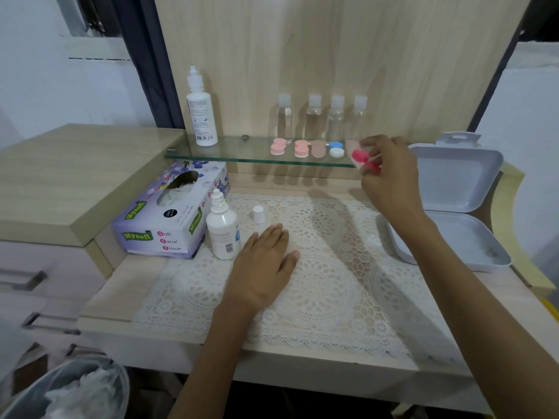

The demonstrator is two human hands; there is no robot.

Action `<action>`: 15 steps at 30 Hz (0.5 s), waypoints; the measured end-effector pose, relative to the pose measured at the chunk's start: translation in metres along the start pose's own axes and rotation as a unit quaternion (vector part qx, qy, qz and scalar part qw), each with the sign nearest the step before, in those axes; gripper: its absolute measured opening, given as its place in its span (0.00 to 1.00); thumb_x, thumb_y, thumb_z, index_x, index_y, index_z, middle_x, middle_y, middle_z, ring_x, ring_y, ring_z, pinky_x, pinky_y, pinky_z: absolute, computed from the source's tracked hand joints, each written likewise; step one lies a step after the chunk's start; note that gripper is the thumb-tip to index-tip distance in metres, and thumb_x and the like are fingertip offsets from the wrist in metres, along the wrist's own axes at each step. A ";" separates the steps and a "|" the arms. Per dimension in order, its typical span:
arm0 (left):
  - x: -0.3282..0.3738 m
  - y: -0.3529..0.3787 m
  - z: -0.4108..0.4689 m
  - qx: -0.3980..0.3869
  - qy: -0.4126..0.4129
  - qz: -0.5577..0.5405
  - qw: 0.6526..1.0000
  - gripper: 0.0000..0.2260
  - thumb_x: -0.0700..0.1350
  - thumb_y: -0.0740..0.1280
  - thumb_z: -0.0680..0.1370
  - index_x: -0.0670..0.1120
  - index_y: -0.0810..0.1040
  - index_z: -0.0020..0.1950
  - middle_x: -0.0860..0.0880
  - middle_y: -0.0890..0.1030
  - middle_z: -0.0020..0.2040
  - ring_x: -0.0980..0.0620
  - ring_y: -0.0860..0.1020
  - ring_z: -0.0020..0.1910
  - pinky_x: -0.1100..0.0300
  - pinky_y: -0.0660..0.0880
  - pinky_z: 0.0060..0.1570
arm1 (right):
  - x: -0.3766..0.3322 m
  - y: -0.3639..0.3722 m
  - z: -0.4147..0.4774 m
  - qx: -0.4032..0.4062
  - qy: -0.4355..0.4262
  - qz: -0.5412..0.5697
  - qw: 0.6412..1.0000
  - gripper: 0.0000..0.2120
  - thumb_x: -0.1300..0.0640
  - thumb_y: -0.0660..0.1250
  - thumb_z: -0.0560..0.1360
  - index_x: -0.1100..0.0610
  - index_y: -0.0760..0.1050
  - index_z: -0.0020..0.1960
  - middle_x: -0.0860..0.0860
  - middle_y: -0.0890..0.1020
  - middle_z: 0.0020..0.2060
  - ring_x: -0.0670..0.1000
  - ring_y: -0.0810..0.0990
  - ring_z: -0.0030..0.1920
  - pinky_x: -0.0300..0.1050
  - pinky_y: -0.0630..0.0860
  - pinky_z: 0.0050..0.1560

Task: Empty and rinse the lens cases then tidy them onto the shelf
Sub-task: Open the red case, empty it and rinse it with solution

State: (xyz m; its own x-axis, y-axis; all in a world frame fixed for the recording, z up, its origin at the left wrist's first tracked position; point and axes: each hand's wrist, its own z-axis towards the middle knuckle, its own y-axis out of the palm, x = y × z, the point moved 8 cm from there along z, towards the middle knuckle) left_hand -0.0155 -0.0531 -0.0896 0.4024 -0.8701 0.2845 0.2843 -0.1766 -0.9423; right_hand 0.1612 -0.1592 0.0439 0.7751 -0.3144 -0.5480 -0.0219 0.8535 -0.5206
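Forearms: both come up from the bottom edge of the frame over the desk (121, 285).
Waste bin (69, 391): lower left corner, below the desk edge, with crumpled white material inside.
Left grip (263, 261): released, fingers straight, lying palm down on the lace mat (317, 282) at the centre of the frame.
Right grip (390, 176): raised at centre right, fingertips pinching the red lens case (367, 160).
Red lens case: at the right end of the glass shelf (236, 151); whether it touches the glass I cannot tell.
Shelf row: pale pink case (278, 147), salmon case (301, 148), beige case (318, 148) and blue-and-white case (336, 149), side by side, left of the red one.
Behind the row: four clear bottles (284, 120) with white caps, upright against the wooden back panel.
Tall white bottle (201, 113): upright at the shelf's left end.
Small white bottle (223, 234): upright on the mat just left of the left grip, uncapped; its white cap (258, 213) stands beside it.
Tissue box (172, 213): left of the small bottle, under the shelf.
White hinged box (453, 207): open, right side of the frame.
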 end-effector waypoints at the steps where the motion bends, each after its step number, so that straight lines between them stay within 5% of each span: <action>1: 0.000 0.000 0.000 0.002 0.000 -0.004 1.000 0.25 0.56 0.48 0.83 0.46 0.53 0.77 0.51 0.52 0.78 0.58 0.47 0.76 0.58 0.43 0.75 | 0.000 0.002 -0.009 -0.016 0.010 0.046 0.999 0.20 0.71 0.61 0.72 0.55 0.76 0.59 0.54 0.78 0.52 0.51 0.78 0.48 0.50 0.78 0.51; 7: -0.003 0.000 0.000 0.019 0.005 -0.039 0.999 0.24 0.56 0.51 0.82 0.48 0.57 0.77 0.52 0.54 0.78 0.59 0.49 0.76 0.58 0.44 0.75 | -0.014 0.034 -0.075 -0.193 0.013 0.145 0.970 0.23 0.74 0.66 0.71 0.54 0.75 0.60 0.51 0.78 0.49 0.45 0.78 0.50 0.30 0.76 0.48; 15: -0.002 -0.008 -0.004 0.049 0.013 -0.100 0.994 0.23 0.53 0.60 0.80 0.50 0.63 0.74 0.53 0.62 0.75 0.57 0.56 0.75 0.58 0.50 0.75 | -0.014 0.056 -0.119 -0.230 -0.017 0.179 0.956 0.28 0.78 0.64 0.68 0.53 0.75 0.61 0.49 0.78 0.47 0.46 0.78 0.49 0.38 0.78 0.52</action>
State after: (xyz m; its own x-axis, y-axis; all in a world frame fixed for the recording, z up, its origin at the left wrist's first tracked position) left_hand -0.0218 -0.0515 -0.0838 0.3076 -0.8334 0.4592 0.4399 -0.3033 -0.8453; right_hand 0.0737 -0.1564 -0.0560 0.6861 -0.0157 -0.7273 -0.5592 0.6282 -0.5410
